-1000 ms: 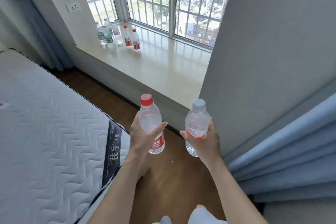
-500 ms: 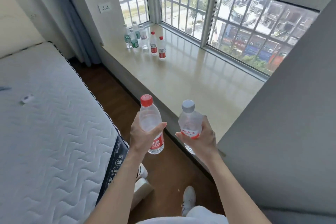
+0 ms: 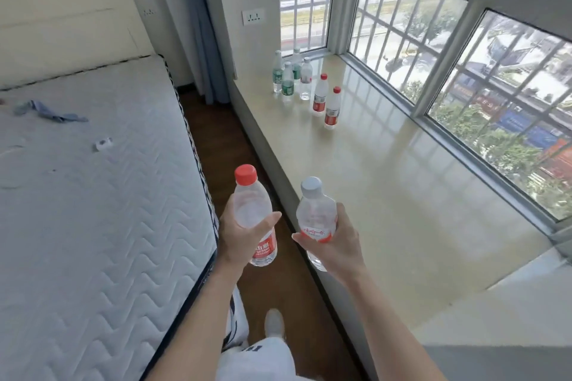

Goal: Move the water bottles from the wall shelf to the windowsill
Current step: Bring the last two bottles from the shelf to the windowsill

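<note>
My left hand (image 3: 240, 237) grips a clear water bottle with a red cap and red label (image 3: 252, 213), held upright over the floor strip. My right hand (image 3: 339, 246) grips a clear bottle with a grey cap and a red-and-white label (image 3: 315, 213), upright, just at the near edge of the windowsill (image 3: 402, 182). On the far end of the beige sill stand several bottles: two red-capped ones (image 3: 326, 100) and a cluster with green labels (image 3: 288, 77). The wall shelf is out of view.
A bare quilted mattress (image 3: 93, 189) fills the left, with a blue cloth (image 3: 46, 111) and a small white item on it. A narrow wood floor strip (image 3: 223, 148) runs between bed and sill. Barred windows (image 3: 448, 56) back the sill; a curtain (image 3: 201, 25) hangs at the corner.
The view has swung left and moved forward along the sill. The standing bottles are now closer, and both hands still carry their bottles in much the same pose.
</note>
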A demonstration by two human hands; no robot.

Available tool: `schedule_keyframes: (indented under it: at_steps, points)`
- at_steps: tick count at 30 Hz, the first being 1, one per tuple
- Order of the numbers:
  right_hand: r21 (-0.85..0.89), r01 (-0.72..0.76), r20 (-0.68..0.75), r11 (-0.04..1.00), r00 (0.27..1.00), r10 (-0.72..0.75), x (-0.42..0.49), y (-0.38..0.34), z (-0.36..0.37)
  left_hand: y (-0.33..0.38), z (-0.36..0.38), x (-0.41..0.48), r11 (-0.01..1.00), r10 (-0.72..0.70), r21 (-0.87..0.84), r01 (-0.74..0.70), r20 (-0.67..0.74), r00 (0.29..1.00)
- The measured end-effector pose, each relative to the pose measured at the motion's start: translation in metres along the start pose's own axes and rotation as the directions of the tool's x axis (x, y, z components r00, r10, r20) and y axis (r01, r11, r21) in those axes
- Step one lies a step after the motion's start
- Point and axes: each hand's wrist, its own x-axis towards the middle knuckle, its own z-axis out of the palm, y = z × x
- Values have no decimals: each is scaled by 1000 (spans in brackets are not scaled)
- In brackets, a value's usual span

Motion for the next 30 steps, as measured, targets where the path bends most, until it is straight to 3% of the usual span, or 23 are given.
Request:
schedule_keyframes:
  at_steps: [13,22,30]
  points:
    - [55,2,18,998,1000,-3,211,-37,89,-18,-20,216,998,-49,-45,46,-73,996]
    - [89,21,-28,996,999,-19,362,-94,160,-26,-53,386,997,-57,-58,56,-17,998]
    - [125,-21,-33,992,999,26,465,-97,189,-35,-43,490,997,-58,-58,58,-1,998]
